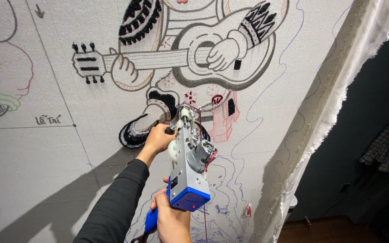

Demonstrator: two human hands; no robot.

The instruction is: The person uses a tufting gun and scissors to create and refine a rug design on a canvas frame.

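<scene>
I had the tufting gun (187,157) pressed nose-first against the stretched grey backing cloth (46,157), and both hands were on it for a reason; the tool looked long and heavy toward its blue rear housing, so one grip alone would likely have let the tip wander. My left hand (158,138) was closed round the front handle just beside the needle end, fingers wrapped fully, close enough to the cloth to steer the tip along the drawn lines; my right hand (173,220) was shut round the blue rear grip at the bottom of the view, carrying the weight — whether a finger sat on a trigger I could not tell. The needle met the cloth just below the guitar-playing figure (194,49), beside a black tufted patch (133,132) already filled along the figure's lower edge and a red-outlined panel (223,117) not yet filled; red yarn (200,130) ran down the side of the gun toward the tip, kept slack, I judged, so it could feed freely. The cloth was pulled tight to the frame's edge (334,90) at the right, where the loose white selvage hung — that tension was what let the needle punch cleanly.
</scene>
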